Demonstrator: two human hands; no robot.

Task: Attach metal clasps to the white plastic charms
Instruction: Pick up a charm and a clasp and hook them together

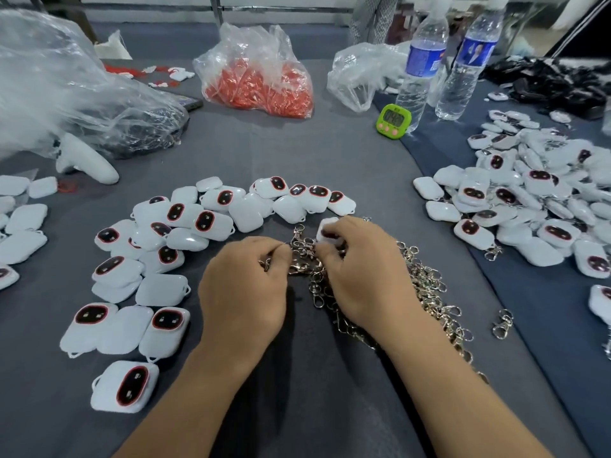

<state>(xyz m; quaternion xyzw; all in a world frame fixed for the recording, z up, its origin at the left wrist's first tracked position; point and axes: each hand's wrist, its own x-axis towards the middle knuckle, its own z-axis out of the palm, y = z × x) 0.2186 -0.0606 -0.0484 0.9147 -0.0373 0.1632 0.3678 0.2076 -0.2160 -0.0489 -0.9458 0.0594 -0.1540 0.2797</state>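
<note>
My right hand [362, 269] holds a white plastic charm [325, 228] between its curled fingers, at the far edge of a heap of metal clasps [426, 285]. My left hand [246, 282] pinches a metal clasp [299, 247] right beside that charm, fingertips of both hands almost meeting. Several loose white charms with red-rimmed dark ovals [185, 233] lie in an arc to the left and beyond my hands. A large pile of charms with clasps on them [535, 206] lies at the right.
On the grey cloth stand two water bottles [420, 61] and a green timer [394, 121] at the back right. A bag of red pieces [261, 74] sits at the back centre, clear plastic bags [66, 90] and a white controller [84, 160] at the left.
</note>
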